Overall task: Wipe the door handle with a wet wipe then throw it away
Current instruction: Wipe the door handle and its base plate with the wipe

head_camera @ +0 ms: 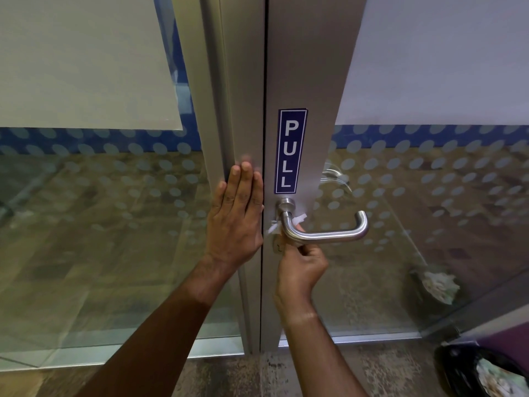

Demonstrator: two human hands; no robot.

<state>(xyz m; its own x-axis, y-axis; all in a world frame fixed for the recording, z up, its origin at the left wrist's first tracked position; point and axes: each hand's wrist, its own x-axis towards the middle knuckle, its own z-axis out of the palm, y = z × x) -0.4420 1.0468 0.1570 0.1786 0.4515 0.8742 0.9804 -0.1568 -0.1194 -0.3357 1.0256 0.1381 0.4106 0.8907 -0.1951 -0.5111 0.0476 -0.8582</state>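
Note:
A brushed steel lever door handle (335,234) juts from the grey metal door stile, below a blue PULL sign (290,151). My right hand (300,267) is under the handle's neck, fingers closed on a white wet wipe (299,218) pressed behind and around the bar near its round base. Bits of the wipe show on both sides of the neck. My left hand (237,216) lies flat, fingers together, against the door frame just left of the gap between the two stiles.
Glass panels with frosted dots flank the frame (226,110). A second handle (333,176) shows through the glass on the far side. A bin with a black bag (472,371) holding crumpled waste stands on the floor at the bottom right.

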